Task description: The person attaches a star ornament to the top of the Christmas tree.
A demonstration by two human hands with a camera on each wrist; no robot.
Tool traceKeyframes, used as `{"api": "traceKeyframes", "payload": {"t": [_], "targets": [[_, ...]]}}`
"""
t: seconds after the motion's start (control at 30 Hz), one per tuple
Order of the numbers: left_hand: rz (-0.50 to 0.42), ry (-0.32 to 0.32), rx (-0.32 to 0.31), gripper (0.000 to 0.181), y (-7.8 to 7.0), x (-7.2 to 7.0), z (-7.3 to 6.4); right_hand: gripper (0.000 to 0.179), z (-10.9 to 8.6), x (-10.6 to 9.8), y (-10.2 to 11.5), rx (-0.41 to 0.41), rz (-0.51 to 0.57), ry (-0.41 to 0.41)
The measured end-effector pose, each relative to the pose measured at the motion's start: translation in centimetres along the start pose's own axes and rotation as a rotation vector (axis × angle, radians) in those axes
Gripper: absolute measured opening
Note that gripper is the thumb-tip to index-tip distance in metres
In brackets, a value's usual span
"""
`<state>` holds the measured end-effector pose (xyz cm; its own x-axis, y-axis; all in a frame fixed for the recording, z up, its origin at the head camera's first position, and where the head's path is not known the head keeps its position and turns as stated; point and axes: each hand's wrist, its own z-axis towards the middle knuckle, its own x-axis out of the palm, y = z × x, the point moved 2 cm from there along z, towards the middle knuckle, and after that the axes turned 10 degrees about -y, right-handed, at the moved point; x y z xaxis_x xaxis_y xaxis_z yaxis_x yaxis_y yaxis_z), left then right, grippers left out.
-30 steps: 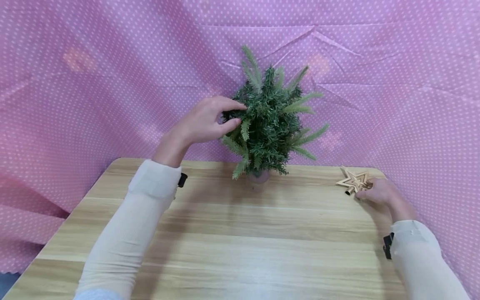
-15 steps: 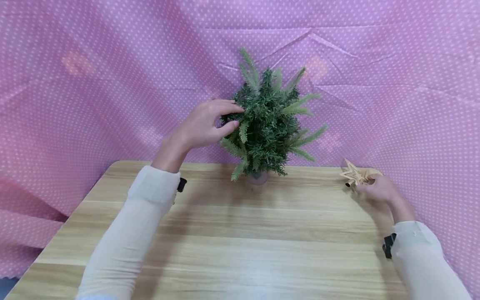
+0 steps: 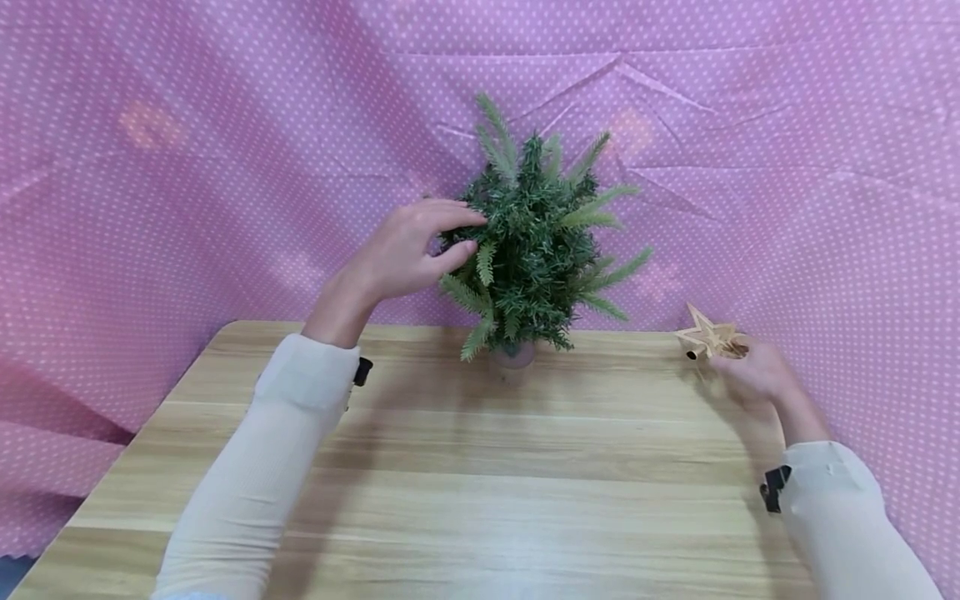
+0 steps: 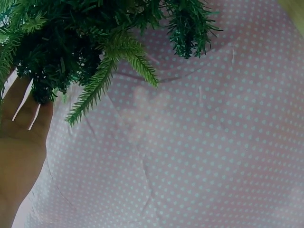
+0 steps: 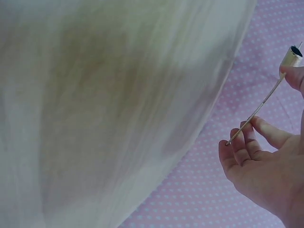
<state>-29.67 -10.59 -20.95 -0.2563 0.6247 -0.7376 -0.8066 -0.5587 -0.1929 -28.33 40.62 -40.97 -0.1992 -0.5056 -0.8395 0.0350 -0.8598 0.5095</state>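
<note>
Head view: small green artificial tree (image 3: 525, 242) stands upright on its pale base (image 3: 516, 356) at the far edge of the counter (image 3: 525, 467), near 12 o'clock. Left hand (image 3: 412, 250) lies at the tree's 9 o'clock, thumb and forefinger parted, tips at the foliage; no firm grip visible. Gold star (image 3: 703, 336) is at the counter's 2 o'clock, by the far corner; right hand (image 3: 757, 371) pinches it between thumb and fingers from the star's 4 o'clock side. The star's face and its nested outlines show only here, as does the tree's base.

Left wrist view: foliage fills 10 to 1 o'clock, seen close. Left hand at 8 to 9 o'clock, fingers fairly straight with gaps between them; tips go behind needles, so contact there cannot be told.

Right wrist view: star appears edge-on as a thin line, apart from the counter, with pink dotted cloth (image 5: 190, 209) behind. Fingertips meet its lower edge; thumb sits by the tube (image 5: 289, 58) at 2 o'clock, dark mouth pointing up and outward. This finger placement is mostly hidden from the head camera.
</note>
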Motion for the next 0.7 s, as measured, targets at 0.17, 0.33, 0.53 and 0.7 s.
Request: {"api": "traceKeyframes", "payload": {"t": [0.17,0.33,0.53,0.7], "targets": [[0.005,0.013,-0.014,0.041,0.0,0.0,-0.1,0.07,0.3,-0.2,0.7,-0.014,0.022,-0.032],[0.011,0.016,-0.02,0.04,-0.1,0.0,-0.1,0.061,0.4,-0.6,1.4,-0.03,0.038,-0.074],[0.008,0.017,-0.02,0.04,0.0,0.1,-0.1,0.062,0.3,-0.8,1.8,-0.038,0.028,-0.105],[0.004,0.012,-0.015,0.039,0.0,0.1,-0.2,0.053,0.2,-0.9,2.3,-0.074,0.049,-0.187]]}}
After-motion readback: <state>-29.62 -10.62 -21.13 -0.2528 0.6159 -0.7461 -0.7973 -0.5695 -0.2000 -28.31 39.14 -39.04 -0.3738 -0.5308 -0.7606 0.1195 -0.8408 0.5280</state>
